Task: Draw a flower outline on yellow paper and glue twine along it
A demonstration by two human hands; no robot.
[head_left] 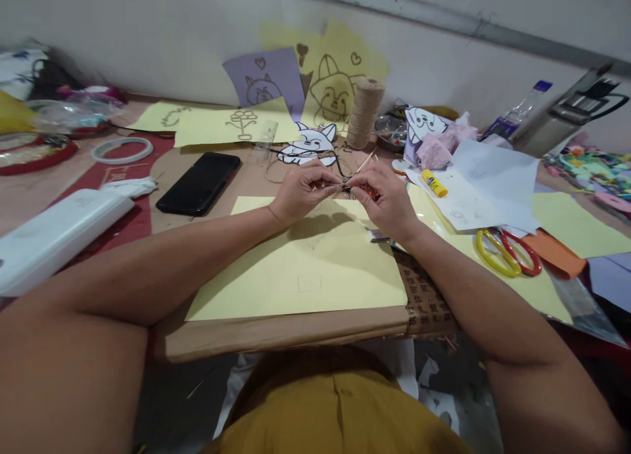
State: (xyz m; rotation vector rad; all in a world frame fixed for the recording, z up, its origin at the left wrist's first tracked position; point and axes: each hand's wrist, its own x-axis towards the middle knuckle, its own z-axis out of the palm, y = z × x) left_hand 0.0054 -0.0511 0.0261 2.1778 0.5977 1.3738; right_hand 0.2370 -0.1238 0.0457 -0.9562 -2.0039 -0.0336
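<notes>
Over the far part of a yellow paper sheet [276, 270], my left hand [308, 190] and my right hand [382, 194] meet fingertip to fingertip. Both are closed in a pinch on something small and dark that I cannot make out. A patch of orange and black shows beneath my right fingers, mostly hidden. Faint pencil lines and a small drawn square mark the sheet. Just beyond my hands lies a white paper cutout of a cartoon animal [315, 142]. Thin wooden sticks [365, 161] lie close behind my right hand.
Left are a black phone [198, 183], a tape roll [122, 150] and a white box-like device [64, 234]. A twine spool [363, 112] stands at the back. Right are a yellow glue stick [434, 183], scissors [507, 251], loose papers and a steel flask [562, 115]. Drawings lean on the wall.
</notes>
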